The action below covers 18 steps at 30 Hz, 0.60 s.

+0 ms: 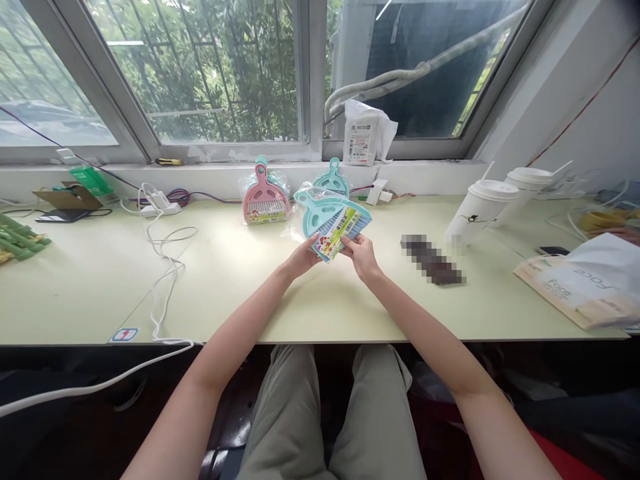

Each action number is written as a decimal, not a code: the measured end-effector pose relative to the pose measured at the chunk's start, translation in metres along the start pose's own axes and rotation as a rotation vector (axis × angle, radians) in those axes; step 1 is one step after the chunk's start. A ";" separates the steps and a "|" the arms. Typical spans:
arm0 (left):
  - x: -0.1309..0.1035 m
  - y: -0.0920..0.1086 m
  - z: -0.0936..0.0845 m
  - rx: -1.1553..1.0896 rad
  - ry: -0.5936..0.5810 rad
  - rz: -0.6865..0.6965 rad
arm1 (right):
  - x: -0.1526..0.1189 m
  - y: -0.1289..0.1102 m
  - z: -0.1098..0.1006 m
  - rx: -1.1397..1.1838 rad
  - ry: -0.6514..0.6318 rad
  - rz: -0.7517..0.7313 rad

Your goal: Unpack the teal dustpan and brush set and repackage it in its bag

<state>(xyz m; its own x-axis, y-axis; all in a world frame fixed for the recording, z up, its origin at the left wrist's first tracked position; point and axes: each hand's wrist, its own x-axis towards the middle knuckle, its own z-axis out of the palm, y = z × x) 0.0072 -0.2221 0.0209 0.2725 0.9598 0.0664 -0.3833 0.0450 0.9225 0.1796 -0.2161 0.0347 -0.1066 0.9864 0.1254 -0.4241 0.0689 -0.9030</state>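
A pale green desk [90,287] below a wide window [210,73] carries two lidded paper cups [483,203], contents unseen, while a bagged teal mini dustpan set [331,223] is pinched above it between the left hand [303,257] and right hand [361,257].

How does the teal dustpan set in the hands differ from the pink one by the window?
The teal dustpan set is held above the desk by the left hand and right hand; the pink dustpan set rests untouched near the sill. The teal one is tilted, handle pointing left; the pink one has its handle pointing up. Colours differ: teal against pink. Both are mini dustpan sets wrapped in clear plastic.
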 end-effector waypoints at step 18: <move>-0.005 -0.004 0.013 0.055 -0.266 -0.107 | 0.000 -0.001 0.002 0.056 0.020 -0.011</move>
<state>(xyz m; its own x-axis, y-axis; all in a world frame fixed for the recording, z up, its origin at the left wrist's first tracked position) 0.0184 -0.2310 0.0220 0.5337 0.8436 0.0584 -0.2935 0.1200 0.9484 0.1781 -0.2165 0.0359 -0.0840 0.9884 0.1267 -0.4749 0.0721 -0.8771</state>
